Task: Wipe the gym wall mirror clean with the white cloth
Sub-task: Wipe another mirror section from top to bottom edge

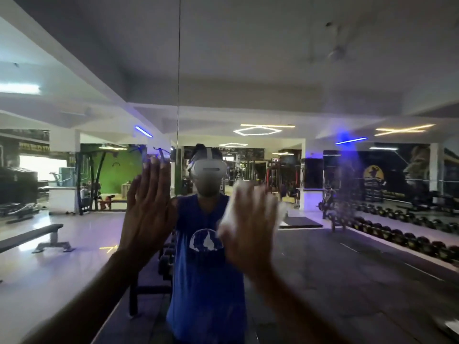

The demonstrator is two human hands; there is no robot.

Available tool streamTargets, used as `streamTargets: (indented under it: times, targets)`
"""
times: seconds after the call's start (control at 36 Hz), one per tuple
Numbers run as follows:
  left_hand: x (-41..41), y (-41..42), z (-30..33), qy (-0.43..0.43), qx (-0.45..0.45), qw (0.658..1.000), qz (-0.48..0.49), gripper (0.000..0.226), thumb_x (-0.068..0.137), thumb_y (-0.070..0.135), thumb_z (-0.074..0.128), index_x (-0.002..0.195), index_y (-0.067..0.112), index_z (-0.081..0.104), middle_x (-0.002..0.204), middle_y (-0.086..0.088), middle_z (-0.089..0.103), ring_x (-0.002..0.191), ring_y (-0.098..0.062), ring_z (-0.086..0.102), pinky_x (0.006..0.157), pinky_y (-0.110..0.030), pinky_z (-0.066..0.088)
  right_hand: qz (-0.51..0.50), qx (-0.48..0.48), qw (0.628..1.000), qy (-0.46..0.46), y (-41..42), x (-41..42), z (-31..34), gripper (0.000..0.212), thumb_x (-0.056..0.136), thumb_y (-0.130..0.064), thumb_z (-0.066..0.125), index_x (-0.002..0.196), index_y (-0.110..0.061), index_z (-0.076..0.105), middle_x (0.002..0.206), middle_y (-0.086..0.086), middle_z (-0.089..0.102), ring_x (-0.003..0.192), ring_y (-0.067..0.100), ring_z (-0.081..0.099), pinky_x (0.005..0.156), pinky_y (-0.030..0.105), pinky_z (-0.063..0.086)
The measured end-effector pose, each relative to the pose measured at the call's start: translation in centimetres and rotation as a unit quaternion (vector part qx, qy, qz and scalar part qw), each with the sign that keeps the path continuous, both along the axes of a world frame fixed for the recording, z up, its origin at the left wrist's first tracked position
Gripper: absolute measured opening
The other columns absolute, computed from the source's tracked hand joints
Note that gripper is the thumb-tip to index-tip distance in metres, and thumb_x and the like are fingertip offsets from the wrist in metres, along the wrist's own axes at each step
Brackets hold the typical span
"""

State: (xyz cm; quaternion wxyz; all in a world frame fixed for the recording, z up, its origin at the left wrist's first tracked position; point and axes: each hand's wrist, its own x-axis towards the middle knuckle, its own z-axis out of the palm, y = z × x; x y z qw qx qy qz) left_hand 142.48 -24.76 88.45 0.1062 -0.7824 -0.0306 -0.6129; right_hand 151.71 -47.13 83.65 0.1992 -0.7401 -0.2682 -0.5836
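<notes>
L hand (pixel 149 209) flat, fingers straight on mirror (pixel 323 70); R hand (pixel 248 227) blurred, presses white cloth (pixel 232 207) w/ spread fingers.

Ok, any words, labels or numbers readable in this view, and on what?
None can be read.
Banner upper left in the mirror: yellow lettering, blurred.
Wall poster at right: yellow emblem with text, too small.
Sign above the headset: blurred.
Shirt: a white logo, no words legible.
</notes>
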Motion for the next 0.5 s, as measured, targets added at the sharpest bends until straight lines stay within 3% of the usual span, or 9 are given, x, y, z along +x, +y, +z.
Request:
streamTargets:
  times: [0.08, 0.19, 0.28, 0.36, 0.44, 0.5]
  targets:
    - [-0.2, -0.7, -2.3, -0.007, 0.002, 1.000, -0.019, 0.069, 0.108, 0.031, 0.032, 0.167, 0.006, 0.007, 0.174, -0.019, 0.010, 0.162, -0.032, 0.010, 0.129, -0.052, 0.016, 0.050, -0.199, 0.979, -0.006, 1.3, -1.0, -7.9, 0.086, 0.102, -0.057, 0.049, 0.171, -0.023, 0.011, 0.179, 0.004, 0.000, 0.164, 0.036, -0.003, 0.125, 0.063, 0.011]
    - [-1.5, -0.3, -4.1, 0.030, 0.013, 0.999, 0.007, 0.066, 0.112, 0.039, 0.018, 0.166, 0.002, 0.016, 0.174, -0.019, 0.011, 0.162, -0.031, 0.010, 0.130, -0.039, 0.002, 0.058, -0.259, 0.963, -0.054, -2.4, 1.9, -4.0, 0.076, 0.105, -0.058, 0.035, 0.171, -0.027, 0.012, 0.179, 0.000, -0.001, 0.165, 0.031, -0.001, 0.130, 0.058, 0.005]
    - [-2.2, -0.1, -4.6, 0.061, 0.021, 0.997, 0.033, 0.070, 0.111, 0.044, 0.012, 0.165, -0.001, 0.018, 0.174, -0.020, 0.011, 0.162, -0.033, 0.011, 0.131, -0.042, 0.004, 0.012, -0.166, 0.984, -0.064, -5.6, 4.2, 3.4, 0.075, 0.107, -0.059, 0.028, 0.171, -0.023, 0.013, 0.179, 0.005, 0.000, 0.164, 0.033, -0.001, 0.129, 0.063, 0.006]
    - [-2.5, -0.2, -5.3, 0.074, 0.023, 0.996, 0.043, 0.071, 0.110, 0.044, 0.009, 0.164, -0.002, 0.015, 0.174, -0.021, 0.008, 0.162, -0.033, 0.008, 0.129, -0.051, 0.015, -0.049, 0.036, 0.998, -0.016, -7.3, 5.5, 9.4, 0.074, 0.108, -0.058, 0.023, 0.171, -0.020, 0.014, 0.178, 0.008, 0.004, 0.164, 0.034, 0.004, 0.130, 0.062, 0.004]
    - [-2.6, -0.3, -5.4, 0.075, 0.018, 0.996, 0.046, 0.072, 0.111, 0.046, 0.004, 0.165, -0.001, 0.014, 0.174, -0.021, 0.010, 0.162, -0.034, 0.009, 0.128, -0.050, 0.015, -0.062, 0.209, 0.974, 0.053, -4.6, 3.6, 8.2, 0.076, 0.107, -0.059, 0.020, 0.171, -0.018, 0.010, 0.178, 0.010, 0.006, 0.164, 0.035, 0.005, 0.129, 0.063, 0.008]
    - [-2.7, -0.5, -5.6, 0.074, 0.022, 0.996, 0.051, 0.073, 0.111, 0.046, 0.004, 0.165, -0.002, 0.016, 0.174, -0.021, 0.011, 0.162, -0.035, 0.010, 0.128, -0.049, 0.014, -0.026, 0.150, 0.987, 0.057, -1.1, 1.5, 2.4, 0.076, 0.107, -0.056, 0.026, 0.171, -0.018, 0.008, 0.178, 0.009, 0.004, 0.164, 0.036, 0.001, 0.129, 0.063, 0.002]
